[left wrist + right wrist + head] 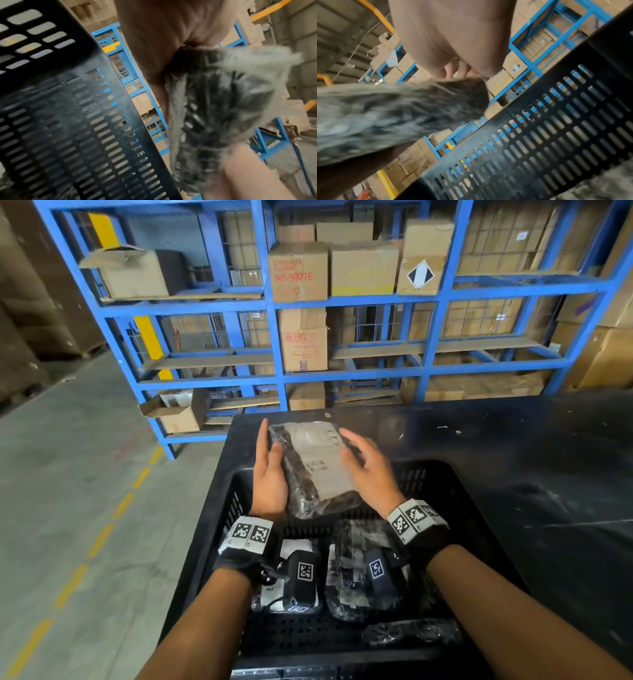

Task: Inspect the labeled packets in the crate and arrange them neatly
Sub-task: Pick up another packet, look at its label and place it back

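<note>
A clear plastic packet with dark contents and a pale label is tilted in the air over the far edge of the black perforated crate. My left hand holds its left side, thumb on top and fingers straight along the edge. Over the packet's right side my right hand is spread, its thumb touching the label. More labeled packets lie inside the crate, partly hidden by my wrists. The wrist views show the packet blurred beside each palm, with the crate wall close by.
The crate sits on a black table that stretches to the right. Behind it stands a blue rack loaded with cardboard cartons. At the left is grey floor with a dashed yellow line.
</note>
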